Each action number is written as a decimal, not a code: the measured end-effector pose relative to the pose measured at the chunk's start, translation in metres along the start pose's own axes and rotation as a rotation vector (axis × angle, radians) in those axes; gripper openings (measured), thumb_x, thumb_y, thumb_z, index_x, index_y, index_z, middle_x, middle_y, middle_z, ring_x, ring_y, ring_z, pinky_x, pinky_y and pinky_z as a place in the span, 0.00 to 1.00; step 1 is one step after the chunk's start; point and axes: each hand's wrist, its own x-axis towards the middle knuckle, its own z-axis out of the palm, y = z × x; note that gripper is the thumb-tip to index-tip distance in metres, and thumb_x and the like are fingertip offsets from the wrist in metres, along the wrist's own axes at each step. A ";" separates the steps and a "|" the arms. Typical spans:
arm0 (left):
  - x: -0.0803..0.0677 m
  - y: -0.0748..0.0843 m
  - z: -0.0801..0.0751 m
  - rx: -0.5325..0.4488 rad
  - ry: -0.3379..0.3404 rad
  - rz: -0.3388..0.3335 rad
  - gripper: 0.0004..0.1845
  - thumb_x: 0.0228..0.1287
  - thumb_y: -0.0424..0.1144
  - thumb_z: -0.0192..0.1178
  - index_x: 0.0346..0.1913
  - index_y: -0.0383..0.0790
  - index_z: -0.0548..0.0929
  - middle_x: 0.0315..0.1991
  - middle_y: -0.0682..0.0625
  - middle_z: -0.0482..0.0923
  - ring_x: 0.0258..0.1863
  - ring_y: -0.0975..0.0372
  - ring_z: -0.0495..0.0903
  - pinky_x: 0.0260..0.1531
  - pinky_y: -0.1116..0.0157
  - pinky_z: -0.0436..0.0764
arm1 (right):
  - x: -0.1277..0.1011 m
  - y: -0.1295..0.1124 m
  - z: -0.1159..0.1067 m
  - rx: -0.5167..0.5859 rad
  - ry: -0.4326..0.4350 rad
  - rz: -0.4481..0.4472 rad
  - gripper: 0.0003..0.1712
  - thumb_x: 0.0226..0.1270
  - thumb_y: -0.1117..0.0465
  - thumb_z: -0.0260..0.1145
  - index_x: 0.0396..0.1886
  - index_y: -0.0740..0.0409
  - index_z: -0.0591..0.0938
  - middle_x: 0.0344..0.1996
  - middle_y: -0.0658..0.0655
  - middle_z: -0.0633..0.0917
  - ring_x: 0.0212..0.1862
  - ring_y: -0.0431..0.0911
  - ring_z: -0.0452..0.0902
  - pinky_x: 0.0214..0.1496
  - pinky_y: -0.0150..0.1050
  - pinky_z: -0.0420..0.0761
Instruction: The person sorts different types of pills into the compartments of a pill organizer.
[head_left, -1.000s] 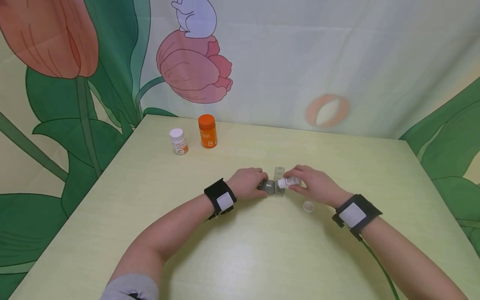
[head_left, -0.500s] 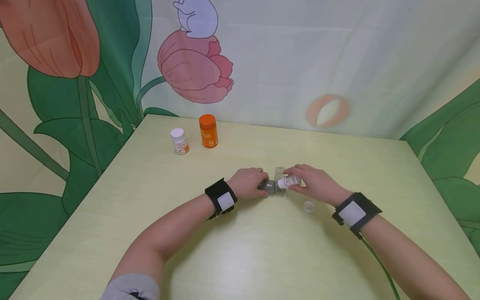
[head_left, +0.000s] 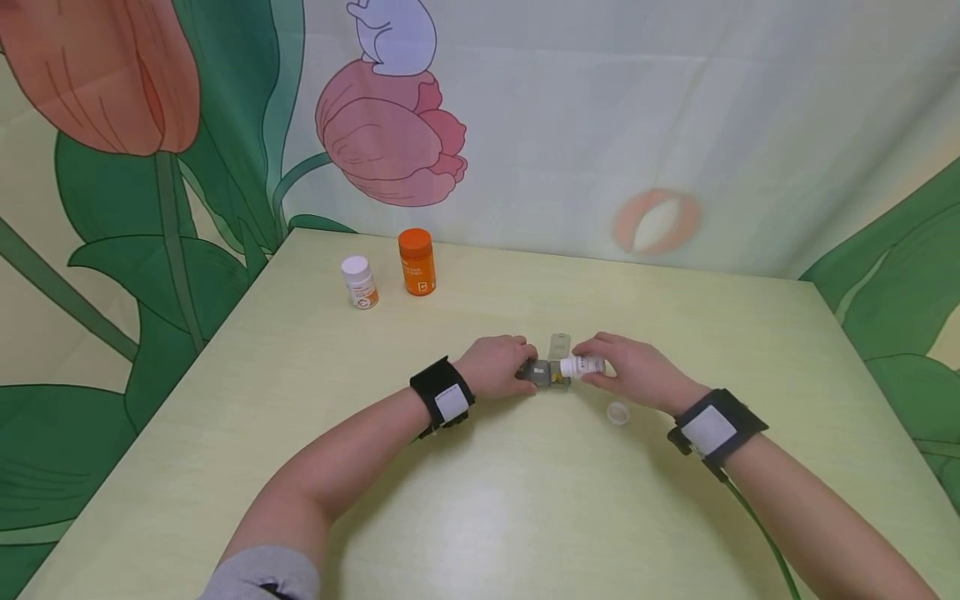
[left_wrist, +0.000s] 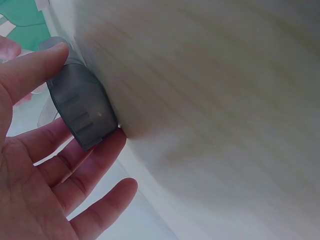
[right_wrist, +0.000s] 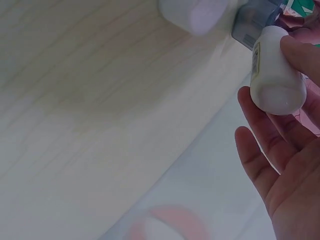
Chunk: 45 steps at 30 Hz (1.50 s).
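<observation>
My left hand (head_left: 491,367) grips a grey pill organizer (head_left: 538,373) from its left end, thumb on one side and fingers on the other. In the left wrist view its ribbed grey end (left_wrist: 82,107) rests between them. At the right end one compartment's clear lid (head_left: 559,345) stands open, and something small and yellow (head_left: 557,377) shows inside. My right hand (head_left: 637,373) pinches a small white pill bottle (head_left: 588,365), lying nearly level with its neck at that compartment. The right wrist view shows the bottle's rounded base (right_wrist: 280,97) between thumb and fingers.
A white round cap (head_left: 617,413) lies on the pale wooden table (head_left: 480,508), just in front of the right hand. Farther back at the left stand a white bottle (head_left: 360,283) and an orange bottle (head_left: 417,263). A printed curtain (head_left: 547,150) hangs behind the table.
The right hand has drawn the pill bottle slightly to the right and levelled it. Yellow now shows in the open compartment. The left hand has stayed in place on the organizer.
</observation>
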 end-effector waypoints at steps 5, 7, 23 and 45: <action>0.001 -0.002 0.002 -0.001 0.016 0.007 0.23 0.61 0.54 0.66 0.53 0.41 0.81 0.34 0.54 0.73 0.31 0.63 0.72 0.30 0.70 0.71 | -0.001 0.000 -0.001 0.013 0.006 -0.017 0.23 0.58 0.61 0.74 0.54 0.60 0.81 0.43 0.55 0.80 0.40 0.46 0.76 0.42 0.46 0.79; 0.001 -0.002 0.002 -0.002 0.019 0.007 0.23 0.61 0.53 0.66 0.52 0.41 0.81 0.34 0.54 0.73 0.31 0.63 0.72 0.30 0.69 0.71 | 0.000 -0.002 -0.001 0.018 0.013 -0.035 0.23 0.58 0.61 0.74 0.54 0.59 0.82 0.43 0.56 0.80 0.40 0.46 0.76 0.41 0.45 0.79; -0.001 0.001 -0.002 0.004 0.017 0.012 0.23 0.61 0.53 0.66 0.52 0.41 0.81 0.34 0.54 0.73 0.32 0.63 0.72 0.30 0.69 0.70 | 0.006 -0.008 -0.003 0.049 0.037 -0.020 0.21 0.56 0.63 0.75 0.49 0.60 0.80 0.42 0.57 0.80 0.42 0.49 0.77 0.44 0.48 0.79; -0.001 0.001 -0.001 0.003 0.014 0.003 0.23 0.61 0.53 0.66 0.53 0.42 0.81 0.34 0.54 0.72 0.32 0.64 0.72 0.30 0.69 0.70 | 0.001 -0.002 -0.001 0.040 0.007 0.045 0.23 0.57 0.61 0.75 0.52 0.61 0.80 0.43 0.57 0.81 0.41 0.48 0.76 0.46 0.48 0.79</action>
